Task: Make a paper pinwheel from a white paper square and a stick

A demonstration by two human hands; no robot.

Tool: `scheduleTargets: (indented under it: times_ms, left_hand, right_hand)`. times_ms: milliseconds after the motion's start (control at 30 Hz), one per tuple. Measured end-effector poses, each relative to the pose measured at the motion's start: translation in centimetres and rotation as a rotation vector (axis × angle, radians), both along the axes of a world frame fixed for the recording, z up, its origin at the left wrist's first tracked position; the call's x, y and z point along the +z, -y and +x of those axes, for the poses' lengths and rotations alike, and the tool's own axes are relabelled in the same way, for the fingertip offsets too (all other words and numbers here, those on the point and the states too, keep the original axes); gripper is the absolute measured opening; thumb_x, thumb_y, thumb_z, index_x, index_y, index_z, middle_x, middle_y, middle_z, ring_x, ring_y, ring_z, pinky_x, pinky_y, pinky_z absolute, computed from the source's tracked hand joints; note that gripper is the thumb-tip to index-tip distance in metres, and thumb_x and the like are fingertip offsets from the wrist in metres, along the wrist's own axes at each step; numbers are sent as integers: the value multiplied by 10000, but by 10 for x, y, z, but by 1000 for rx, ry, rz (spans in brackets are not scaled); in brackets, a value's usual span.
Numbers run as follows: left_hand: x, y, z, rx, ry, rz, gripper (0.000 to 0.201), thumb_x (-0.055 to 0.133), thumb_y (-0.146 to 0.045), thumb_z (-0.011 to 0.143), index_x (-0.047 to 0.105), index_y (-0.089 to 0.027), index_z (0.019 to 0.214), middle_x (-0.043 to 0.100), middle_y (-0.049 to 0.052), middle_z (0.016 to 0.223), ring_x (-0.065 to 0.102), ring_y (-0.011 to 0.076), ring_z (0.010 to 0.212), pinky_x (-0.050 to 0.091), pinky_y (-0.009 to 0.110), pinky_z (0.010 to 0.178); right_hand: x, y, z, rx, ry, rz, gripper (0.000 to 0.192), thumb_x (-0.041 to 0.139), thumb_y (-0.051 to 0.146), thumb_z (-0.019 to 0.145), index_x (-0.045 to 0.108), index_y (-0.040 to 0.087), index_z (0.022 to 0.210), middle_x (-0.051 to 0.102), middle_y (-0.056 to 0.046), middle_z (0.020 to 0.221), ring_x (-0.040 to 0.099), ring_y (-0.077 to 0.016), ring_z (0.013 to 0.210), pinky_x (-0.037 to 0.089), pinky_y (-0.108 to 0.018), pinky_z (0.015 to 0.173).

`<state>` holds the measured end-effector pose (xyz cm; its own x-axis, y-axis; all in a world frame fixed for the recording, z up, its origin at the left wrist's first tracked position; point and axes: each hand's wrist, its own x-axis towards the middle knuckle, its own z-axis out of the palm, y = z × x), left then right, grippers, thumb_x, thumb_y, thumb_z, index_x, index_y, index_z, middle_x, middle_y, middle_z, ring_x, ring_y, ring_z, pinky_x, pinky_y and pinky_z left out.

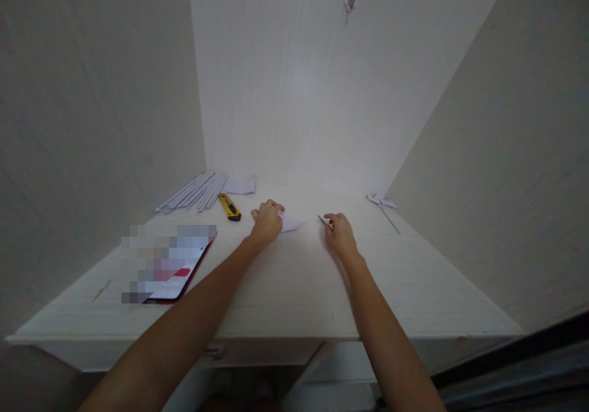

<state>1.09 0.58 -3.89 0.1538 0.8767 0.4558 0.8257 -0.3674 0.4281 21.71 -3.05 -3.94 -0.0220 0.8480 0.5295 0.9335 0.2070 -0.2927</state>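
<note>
White paper (292, 222), one piece, left hand (267, 220) touching, grip unclear, right hand (339, 231) pinching one slim tool (324, 220)

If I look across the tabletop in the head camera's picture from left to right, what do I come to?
Flat screen device, yellow cutter, left hand, white paper, right hand, paper shape on a stick.
</note>
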Motion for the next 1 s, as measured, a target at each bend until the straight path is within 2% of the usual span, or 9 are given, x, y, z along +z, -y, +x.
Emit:
scheduleTargets:
  times_ms: [67,133,200,267,400,600,700,833,1000]
  left_hand:
    - [1,-3,1,-184,21,18,280,397,-77,747,621,-177,881,561,75,1013,512,197,985,364,393,877]
    - [0,-6,2,-338,5,26,253,409,-83,753,632,-163,842,586,63,958,539,163,933,388,326,886]
    - [-3,-8,2,-421,-31,21,231,445,-96,745,639,-153,858,604,62,958,550,155,926,398,290,894]
    - [-7,-9,0,-462,-82,-3,233,473,-110,745,639,-148,903,614,67,1006,550,158,962,391,284,915]
    - [-9,-6,-4,-491,-190,-103,264,492,-162,773,621,-139,1003,610,88,1106,532,181,1048,349,321,966]
    - [-8,-3,-6,-529,-204,-187,280,462,-202,815,585,-191,1066,551,68,1219,434,187,1182,150,432,1060]
    - [-10,-5,-5,-500,-200,-134,266,519,-235,791,598,-213,1044,560,61,1182,445,190,1144,203,406,1029]
    - [-9,-5,-4,-393,-223,-62,185,594,-290,739,665,-216,893,568,75,1021,461,237,1032,320,394,898]
    - [-8,-8,-3,-488,-181,-138,179,566,-233,754,673,-156,873,580,64,830,530,163,801,395,263,752]
  right_hand:
    - [-1,1,-7,206,-20,42,391,468,76,740,570,182,1102,501,-85,950,500,-186,910,420,-330,833]
    - [-1,4,-15,346,3,40,398,499,90,746,568,217,1117,474,-79,993,469,-186,950,413,-340,850]
    - [-2,7,-21,415,35,12,390,523,89,747,584,235,1103,469,-75,1007,453,-186,954,404,-355,861]
    - [-3,9,-25,427,53,-11,363,544,90,744,607,228,1073,473,-78,1005,447,-188,943,397,-370,864]
    - [-5,9,-25,417,68,-47,293,575,96,734,649,215,991,476,-82,1013,441,-191,951,377,-397,882]
    - [-4,9,-24,447,102,-104,225,566,89,741,673,213,895,538,-75,987,471,-187,973,356,-402,894]
    - [-3,9,-24,450,101,-126,184,558,109,757,673,201,866,576,-79,997,484,-190,994,365,-400,870]
    - [-2,8,-23,493,74,-178,164,545,120,770,680,182,841,632,-66,933,537,-158,912,377,-343,849]
    - [0,7,-22,537,-26,-217,159,556,105,748,681,152,834,659,-60,873,563,-135,833,405,-276,802]
